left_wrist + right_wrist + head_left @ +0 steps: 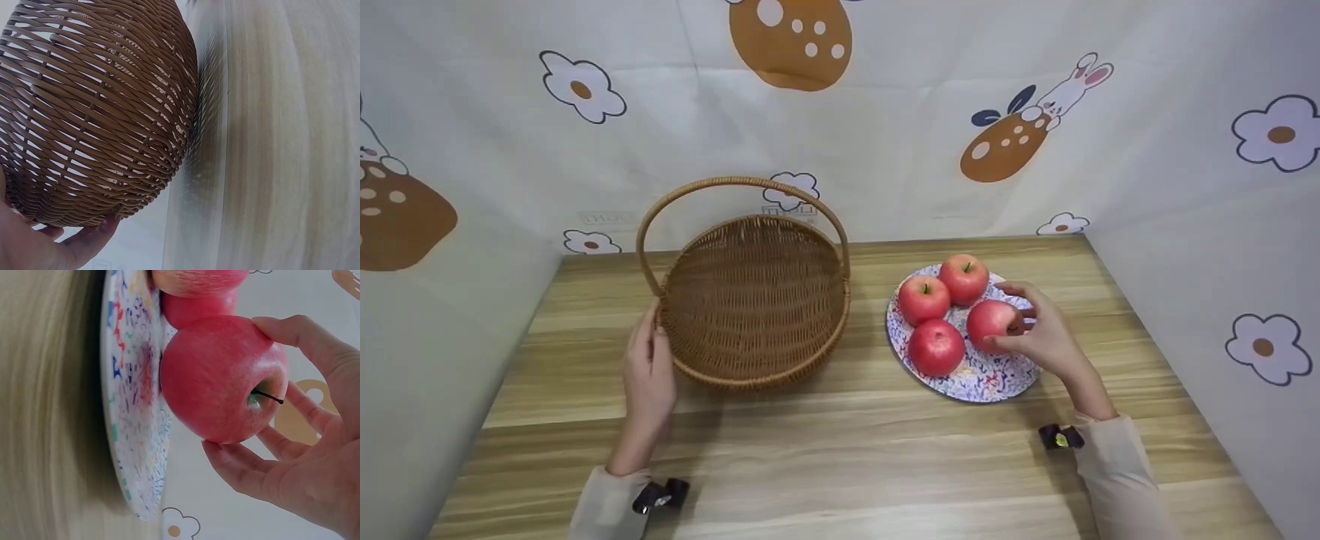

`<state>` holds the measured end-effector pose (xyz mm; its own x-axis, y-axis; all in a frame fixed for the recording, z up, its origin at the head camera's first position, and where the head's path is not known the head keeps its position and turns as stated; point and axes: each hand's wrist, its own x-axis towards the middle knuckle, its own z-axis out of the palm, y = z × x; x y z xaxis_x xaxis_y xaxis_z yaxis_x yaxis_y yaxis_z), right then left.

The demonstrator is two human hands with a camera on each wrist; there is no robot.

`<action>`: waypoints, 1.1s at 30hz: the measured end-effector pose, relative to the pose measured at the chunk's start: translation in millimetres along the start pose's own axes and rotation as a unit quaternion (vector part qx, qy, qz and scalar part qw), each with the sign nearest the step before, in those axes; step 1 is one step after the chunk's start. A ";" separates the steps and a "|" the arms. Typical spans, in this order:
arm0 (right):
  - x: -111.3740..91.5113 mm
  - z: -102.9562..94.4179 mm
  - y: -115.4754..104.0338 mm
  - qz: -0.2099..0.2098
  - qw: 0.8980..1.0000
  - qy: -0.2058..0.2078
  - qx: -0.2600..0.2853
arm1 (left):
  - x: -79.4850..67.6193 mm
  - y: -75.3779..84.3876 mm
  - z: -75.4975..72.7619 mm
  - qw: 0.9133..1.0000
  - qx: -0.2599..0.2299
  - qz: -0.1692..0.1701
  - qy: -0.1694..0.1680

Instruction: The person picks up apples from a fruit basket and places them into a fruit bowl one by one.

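A brown wicker basket (754,300) with a tall arched handle stands at the centre left, its inside bare. At its left side, my left hand (651,367) holds the wall near the foot of the handle; the left wrist view shows fingers (93,239) against the outer weave. To the right, a speckled plate (979,386) bears red apples. My right hand (1046,337) grips the rightmost apple (990,324), thumb and fingers spread around its sides. In the right wrist view this apple (219,377) lies close against the plate, its stem facing the palm.
Three other apples sit on the plate: one at the back (964,279), one at the left (924,300) and one in front (937,348). Everything stands on a wood-grain table (840,465). A pale printed cloth (885,135) hangs behind and along both sides.
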<state>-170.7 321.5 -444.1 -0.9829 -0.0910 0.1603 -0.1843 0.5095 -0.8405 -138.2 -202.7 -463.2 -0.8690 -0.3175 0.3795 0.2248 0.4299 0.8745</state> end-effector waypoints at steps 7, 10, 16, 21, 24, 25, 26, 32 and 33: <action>2.1 4.7 6.5 0.006 1.000 -0.006 -0.002 | 0.5 1.0 0.7 1.000 -0.003 0.014 0.007; 2.5 5.3 7.1 0.010 1.000 -0.009 0.000 | 1.1 1.1 0.9 1.000 -0.003 0.019 0.008; 2.4 4.1 5.0 0.006 1.000 -0.005 -0.006 | 0.3 -0.5 0.6 1.000 -0.001 0.015 0.008; 4.0 5.2 5.9 -0.001 1.000 -0.005 -0.006 | -0.6 -1.2 -0.1 1.000 0.006 0.005 0.011; 4.8 6.9 7.2 -0.008 1.000 0.001 -0.012 | -0.7 -1.4 -0.2 1.000 0.006 0.002 0.011; 5.0 7.3 7.6 -0.009 1.000 0.005 -0.012 | -0.6 -1.6 -0.1 1.000 0.006 0.002 0.011; 5.2 7.7 8.0 -0.010 1.000 0.009 -0.013 | -0.4 -1.5 -0.1 1.000 0.004 0.004 0.010; 6.5 11.4 9.0 -0.003 1.000 0.028 0.006 | 0.4 -1.3 -0.1 1.000 -0.002 0.008 0.008; 6.7 12.3 8.9 -0.002 1.000 0.030 0.005 | 0.4 -1.3 0.0 1.000 -0.001 0.008 0.008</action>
<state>-179.0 314.9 -456.8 -0.9799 -0.0414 0.1952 -0.1894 0.5003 -0.8448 -138.8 -203.3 -464.1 -0.8583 -0.3243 0.3976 0.2393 0.4323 0.8694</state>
